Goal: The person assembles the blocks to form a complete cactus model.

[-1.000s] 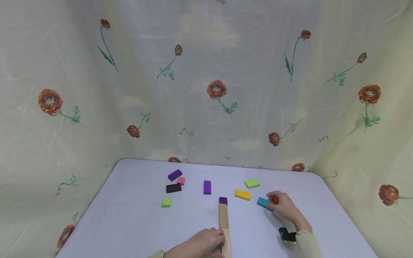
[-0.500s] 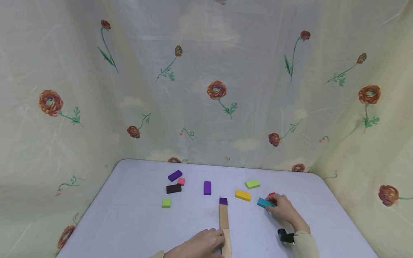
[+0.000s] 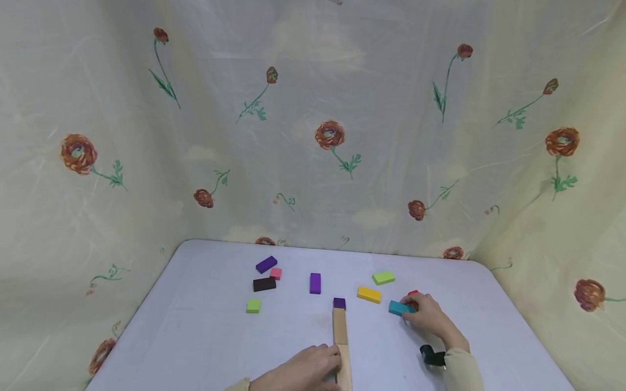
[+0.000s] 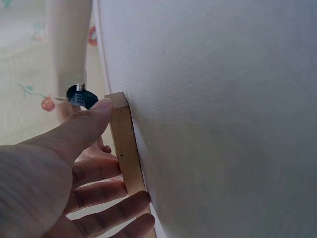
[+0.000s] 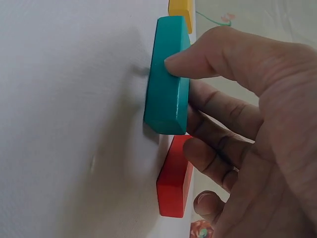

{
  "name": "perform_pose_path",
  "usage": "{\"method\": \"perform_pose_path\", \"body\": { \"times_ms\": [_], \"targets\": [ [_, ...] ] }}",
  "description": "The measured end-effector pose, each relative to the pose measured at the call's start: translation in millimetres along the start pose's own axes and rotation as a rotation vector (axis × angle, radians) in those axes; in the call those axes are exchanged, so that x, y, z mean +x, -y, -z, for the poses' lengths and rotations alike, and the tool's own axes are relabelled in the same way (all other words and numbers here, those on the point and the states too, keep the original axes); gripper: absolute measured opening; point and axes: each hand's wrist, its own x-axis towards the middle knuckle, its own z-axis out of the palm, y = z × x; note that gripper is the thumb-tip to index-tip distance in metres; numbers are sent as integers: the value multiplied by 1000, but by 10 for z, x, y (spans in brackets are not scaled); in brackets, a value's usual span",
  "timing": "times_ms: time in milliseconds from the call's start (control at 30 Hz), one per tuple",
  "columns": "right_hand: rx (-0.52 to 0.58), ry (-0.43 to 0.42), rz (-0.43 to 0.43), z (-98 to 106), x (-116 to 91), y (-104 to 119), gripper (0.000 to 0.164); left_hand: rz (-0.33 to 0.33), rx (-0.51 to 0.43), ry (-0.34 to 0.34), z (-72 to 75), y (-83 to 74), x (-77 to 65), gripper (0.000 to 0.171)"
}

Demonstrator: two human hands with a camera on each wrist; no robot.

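My left hand (image 3: 305,370) holds a plain wooden block (image 4: 125,144) on the white table. In the left wrist view its thumb is at the block's near end and its fingers lie along the side. That block is in line with another wooden block (image 3: 339,326) and a small dark purple block (image 3: 339,304). At the right, my right hand (image 3: 430,317) pinches a teal block (image 5: 167,82), thumb on one face and fingers behind. A red block (image 5: 173,181) lies beside the teal one, close to the lower fingers and mostly covered in the head view.
Near the right hand lie a yellow block (image 3: 369,295) and a lime block (image 3: 383,277). A purple block (image 3: 315,283) stands mid-table. Farther left are a black block (image 3: 264,284), a pink block (image 3: 276,273), another purple block (image 3: 266,264) and a small green block (image 3: 252,306).
The right hand has shifted from over the red block onto the teal block and pinches it. The teal block has turned slightly and moved a little left. The left hand stays put.
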Motion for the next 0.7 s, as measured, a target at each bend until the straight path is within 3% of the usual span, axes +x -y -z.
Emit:
{"method": "perform_pose_path", "body": {
  "times_ms": [167, 500, 700],
  "targets": [
    [11, 20, 8, -21, 0, 59, 29, -33, 66, -29, -2, 7, -6, 41],
    [44, 59, 28, -104, 7, 210, 26, 29, -63, 35, 22, -9, 0, 41],
    [54, 59, 70, -163, -3, 346, 25, 40, -64, 34, 34, -23, 0, 41]
  ]
}}
